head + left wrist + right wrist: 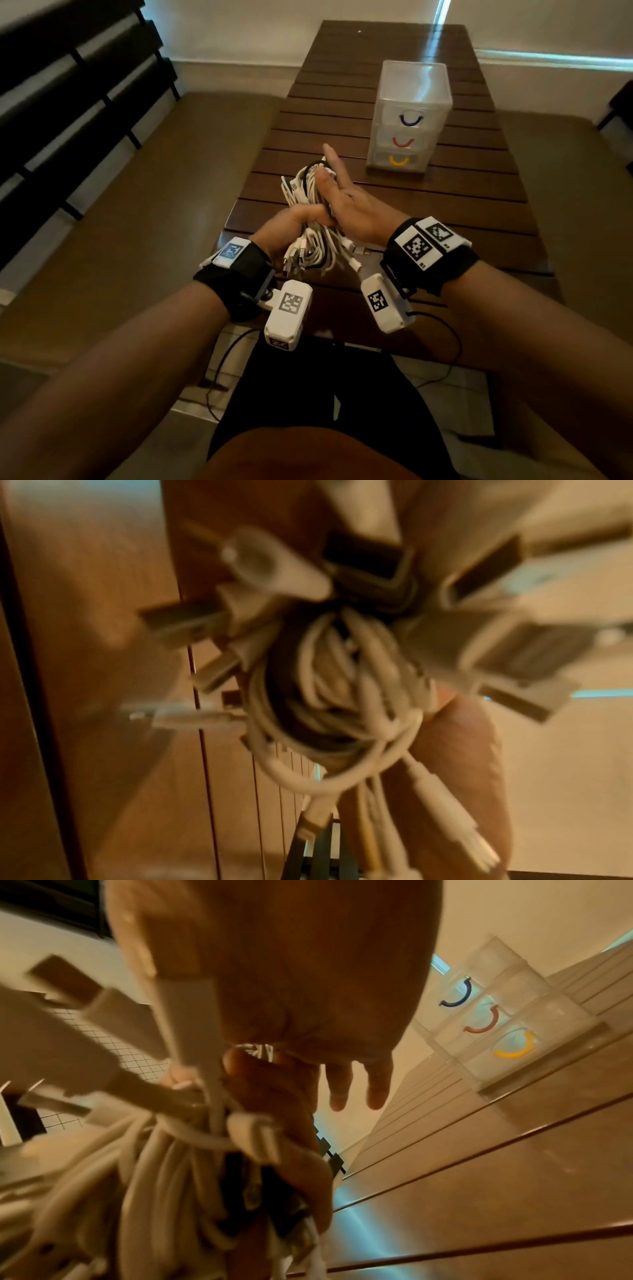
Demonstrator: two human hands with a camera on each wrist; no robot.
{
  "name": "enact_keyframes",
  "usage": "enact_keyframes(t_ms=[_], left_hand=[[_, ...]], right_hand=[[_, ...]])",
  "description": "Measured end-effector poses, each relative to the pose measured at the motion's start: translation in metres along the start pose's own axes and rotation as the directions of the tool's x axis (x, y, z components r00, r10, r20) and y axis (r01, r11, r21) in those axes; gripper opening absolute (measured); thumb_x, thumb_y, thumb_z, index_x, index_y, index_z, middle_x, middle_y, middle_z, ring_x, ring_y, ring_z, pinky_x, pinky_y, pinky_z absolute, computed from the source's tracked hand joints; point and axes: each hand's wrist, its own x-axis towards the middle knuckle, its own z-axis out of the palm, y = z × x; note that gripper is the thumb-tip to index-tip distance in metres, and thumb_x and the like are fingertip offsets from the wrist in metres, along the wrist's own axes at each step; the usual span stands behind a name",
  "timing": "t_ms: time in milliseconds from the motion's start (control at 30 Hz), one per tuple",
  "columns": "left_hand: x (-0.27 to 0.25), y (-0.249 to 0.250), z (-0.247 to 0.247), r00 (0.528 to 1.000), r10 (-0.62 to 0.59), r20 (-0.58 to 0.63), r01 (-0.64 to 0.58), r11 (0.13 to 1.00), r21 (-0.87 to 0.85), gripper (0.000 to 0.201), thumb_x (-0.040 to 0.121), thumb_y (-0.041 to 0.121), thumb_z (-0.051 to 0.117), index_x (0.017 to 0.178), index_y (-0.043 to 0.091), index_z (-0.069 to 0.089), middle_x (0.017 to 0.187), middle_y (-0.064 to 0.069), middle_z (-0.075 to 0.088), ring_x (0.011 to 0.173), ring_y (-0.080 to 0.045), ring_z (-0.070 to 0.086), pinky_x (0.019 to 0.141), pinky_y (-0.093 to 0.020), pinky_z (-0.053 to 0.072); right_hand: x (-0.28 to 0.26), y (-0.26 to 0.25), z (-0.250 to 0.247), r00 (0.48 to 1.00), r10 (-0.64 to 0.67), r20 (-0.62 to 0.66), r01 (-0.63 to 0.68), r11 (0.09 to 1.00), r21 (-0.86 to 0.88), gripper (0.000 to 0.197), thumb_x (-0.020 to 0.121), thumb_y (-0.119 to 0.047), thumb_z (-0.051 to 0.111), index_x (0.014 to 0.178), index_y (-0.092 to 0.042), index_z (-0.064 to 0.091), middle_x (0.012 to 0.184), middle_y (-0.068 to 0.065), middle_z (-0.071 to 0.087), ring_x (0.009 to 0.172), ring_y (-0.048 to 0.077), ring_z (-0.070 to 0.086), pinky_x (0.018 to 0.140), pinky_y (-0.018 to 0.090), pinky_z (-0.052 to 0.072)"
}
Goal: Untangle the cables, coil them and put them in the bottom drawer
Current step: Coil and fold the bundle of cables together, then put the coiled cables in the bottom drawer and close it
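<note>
While the bundle of white charging cables, with one black lead among them, is being held above the near end of the dark slatted wooden table, the left hand is gripping it round the middle, fingers and thumb curled about the strands. The right hand is lying flat against the bundle's side, fingers straight, holding nothing. The bundle's long axis is running away from the person: looped end pointing toward the translucent plastic three-drawer chest, plug ends hanging back toward the body. All three drawers are looking closed; the bottom drawer with the yellow handle is the target. In my judgement the step is loosening. The left should be keeping a slack hold while the right is picking out one plug and drawing that single cable free, not tugging the mass tighter.
</note>
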Motion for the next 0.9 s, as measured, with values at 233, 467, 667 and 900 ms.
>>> enact_keyframes(t_ms=[233, 467, 667, 900], left_hand=[[0.019, -0.005, 0.016, 0.940, 0.162, -0.301, -0.011, 0.895, 0.447, 0.013, 0.075, -0.008, 0.059, 0.073, 0.005, 0.062, 0.057, -0.009, 0.061, 0.051, -0.022, 0.056, 0.050, -0.028, 0.048], [0.045, 0.009, 0.023, 0.910, 0.217, -0.353, -0.013, 0.867, 0.499, 0.009, 0.076, -0.004, 0.065, 0.071, 0.004, 0.065, 0.067, -0.014, 0.065, 0.058, -0.023, 0.060, 0.054, -0.029, 0.050], [0.066, 0.017, 0.015, 0.861, 0.188, -0.472, 0.043, 0.899, 0.436, 0.004, 0.075, -0.005, 0.060, 0.077, -0.002, 0.063, 0.069, -0.019, 0.059, 0.050, -0.023, 0.054, 0.046, -0.027, 0.043], [0.081, 0.022, -0.008, 0.806, 0.168, -0.568, 0.137, 0.880, 0.455, 0.017, 0.073, 0.003, 0.070, 0.088, 0.004, 0.061, 0.071, -0.010, 0.060, 0.051, -0.016, 0.055, 0.043, -0.022, 0.044]], right_hand=[[0.014, 0.006, -0.012, 0.975, -0.028, -0.219, 0.056, 0.990, 0.126, 0.062, 0.083, -0.056, 0.063, 0.132, -0.019, 0.055, 0.133, -0.003, 0.056, 0.117, 0.005, 0.052, 0.092, 0.023, 0.042], [0.063, 0.014, -0.012, 0.812, -0.142, -0.567, 0.132, 0.990, -0.059, 0.050, 0.087, -0.033, 0.057, 0.041, -0.018, 0.045, 0.043, -0.005, 0.045, 0.043, 0.011, 0.043, 0.048, 0.033, 0.037], [0.088, 0.012, -0.034, 0.917, -0.127, -0.377, 0.109, 0.992, -0.069, 0.027, 0.089, -0.052, 0.058, 0.094, -0.026, 0.061, 0.087, -0.004, 0.061, 0.078, 0.010, 0.058, 0.067, 0.028, 0.048], [0.142, 0.034, -0.134, 0.783, -0.025, -0.621, -0.426, 0.706, -0.565, 0.080, 0.071, -0.075, 0.058, 0.137, -0.034, 0.041, 0.150, 0.012, 0.027, 0.143, 0.039, 0.016, 0.112, 0.066, 0.007]])
